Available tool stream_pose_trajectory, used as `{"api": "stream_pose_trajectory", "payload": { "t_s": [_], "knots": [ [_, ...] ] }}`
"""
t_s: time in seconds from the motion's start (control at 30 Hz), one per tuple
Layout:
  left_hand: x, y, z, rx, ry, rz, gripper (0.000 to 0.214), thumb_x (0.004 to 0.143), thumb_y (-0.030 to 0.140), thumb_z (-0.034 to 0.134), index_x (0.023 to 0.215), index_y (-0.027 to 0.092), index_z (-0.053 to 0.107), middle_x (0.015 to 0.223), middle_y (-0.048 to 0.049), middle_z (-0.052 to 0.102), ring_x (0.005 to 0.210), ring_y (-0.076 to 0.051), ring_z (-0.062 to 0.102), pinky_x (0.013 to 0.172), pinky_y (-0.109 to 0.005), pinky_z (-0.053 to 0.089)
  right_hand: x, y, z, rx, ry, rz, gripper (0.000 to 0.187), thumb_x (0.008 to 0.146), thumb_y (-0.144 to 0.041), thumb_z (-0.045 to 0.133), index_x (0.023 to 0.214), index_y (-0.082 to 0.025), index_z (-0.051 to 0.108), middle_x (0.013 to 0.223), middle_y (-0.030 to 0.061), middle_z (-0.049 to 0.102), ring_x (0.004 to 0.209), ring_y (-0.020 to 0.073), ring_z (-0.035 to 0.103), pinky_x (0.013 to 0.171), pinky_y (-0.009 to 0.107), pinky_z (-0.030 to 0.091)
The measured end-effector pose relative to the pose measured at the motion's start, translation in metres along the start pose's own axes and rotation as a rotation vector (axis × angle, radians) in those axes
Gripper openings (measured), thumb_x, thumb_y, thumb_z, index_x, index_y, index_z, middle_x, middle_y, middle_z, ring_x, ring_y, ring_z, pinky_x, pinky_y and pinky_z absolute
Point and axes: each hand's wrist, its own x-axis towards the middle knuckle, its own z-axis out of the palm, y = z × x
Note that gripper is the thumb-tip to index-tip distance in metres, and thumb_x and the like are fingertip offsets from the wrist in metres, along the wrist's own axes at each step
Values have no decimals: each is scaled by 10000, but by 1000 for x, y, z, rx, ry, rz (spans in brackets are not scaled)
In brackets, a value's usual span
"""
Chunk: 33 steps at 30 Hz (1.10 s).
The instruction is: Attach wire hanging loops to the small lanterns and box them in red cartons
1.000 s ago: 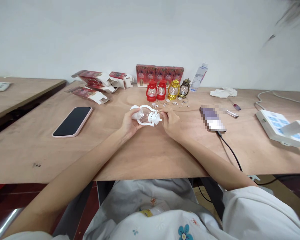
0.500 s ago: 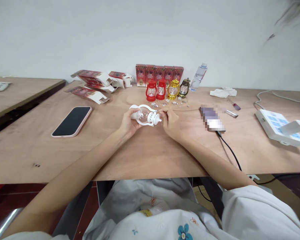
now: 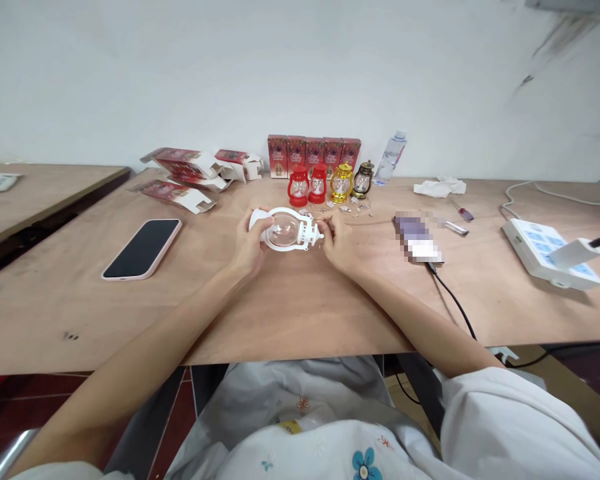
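Note:
A small white toy lantern (image 3: 286, 231) with a clear globe lies on its side in the air, its pointed cap toward the right. My left hand (image 3: 250, 248) is closed around its white base. At the cap end, my right hand (image 3: 338, 239) has thumb and forefinger pinched together; what is between them is too small to make out. Beyond the hands stand two red lanterns (image 3: 299, 186), a gold lantern (image 3: 341, 182) and a dark bronze lantern (image 3: 363, 180). Small chains and tags (image 3: 347, 208) lie scattered in front of them.
Several upright red boxes (image 3: 296, 153) and a water bottle (image 3: 391, 159) stand by the wall. Opened boxes (image 3: 180, 193) and a phone (image 3: 143, 249) lie left. On the right are a tissue (image 3: 439, 187), a screwdriver (image 3: 463, 212), a cabled phone (image 3: 416, 239) and a power strip (image 3: 550, 257).
The white lantern has turned so its globe shows more fully, and my left hand has shifted slightly left with its base. My right hand stays pinched by the cap. The camera view has shifted slightly.

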Motion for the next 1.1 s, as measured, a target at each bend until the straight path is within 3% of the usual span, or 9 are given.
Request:
{"api": "stream_pose_trajectory", "payload": {
  "t_s": [0.3,0.4,0.53,0.6,0.67,0.77,0.87,1.0,1.1],
  "knots": [
    [14,-28,-10,310,104,45,341,616,288,738,871,192,533,834,7,563,697,-113,556,556,-194,471,7,28,0,-58,-105,169,53,897,-261,498,876,-216,516,877,59,688,812,207,659,769,355,503],
    [18,-39,-14,378,162,87,319,646,259,723,891,192,530,877,-1,564,785,-127,566,649,-218,494,3,19,4,-32,-100,163,88,905,-240,472,959,-202,530,897,74,702,800,210,673,776,380,530],
    [20,-41,-14,247,274,68,289,680,228,696,879,206,487,845,17,561,785,-120,580,696,-223,501,-13,-22,10,-22,-233,-246,224,956,-243,419,1137,-198,543,970,84,713,846,194,681,796,362,543],
    [21,-37,-14,96,324,-24,262,693,223,680,847,209,467,801,28,573,737,-118,596,682,-230,512,-22,-43,13,-49,-332,-479,261,955,-213,409,1172,-212,554,1023,87,706,941,201,671,841,373,537],
    [22,-32,-13,-54,317,-154,182,725,233,634,826,200,486,766,19,598,693,-125,612,659,-239,525,-28,-54,16,-51,-324,-559,295,947,-189,409,1216,-209,530,1098,103,679,1035,211,642,898,400,526],
    [23,-24,-13,-211,261,-313,85,784,234,524,829,171,557,757,-17,643,669,-131,631,637,-235,541,-28,-51,18,-31,-115,-417,293,935,-212,450,1225,-195,486,1196,139,602,1163,228,568,980,451,494],
    [19,-18,-11,-280,219,-349,145,790,221,480,855,160,596,805,-43,682,724,-151,660,679,-255,569,-22,-36,17,75,67,-76,349,907,-333,548,1216,-211,441,1259,144,528,1180,226,543,967,444,512],
    [10,-16,-7,-316,114,-335,180,764,230,479,868,168,613,839,-49,694,822,-173,670,777,-290,575,-19,-24,24,346,-20,349,669,765,-520,712,1271,-253,365,1383,136,467,1207,224,552,973,416,528],
    [5,-23,-2,-266,-29,-298,207,748,282,486,874,171,607,875,-60,692,893,-197,661,830,-327,559,-23,-28,34,493,-147,401,745,705,-540,758,1276,-250,379,1349,126,541,1228,235,563,1021,429,501]
  ]
}}
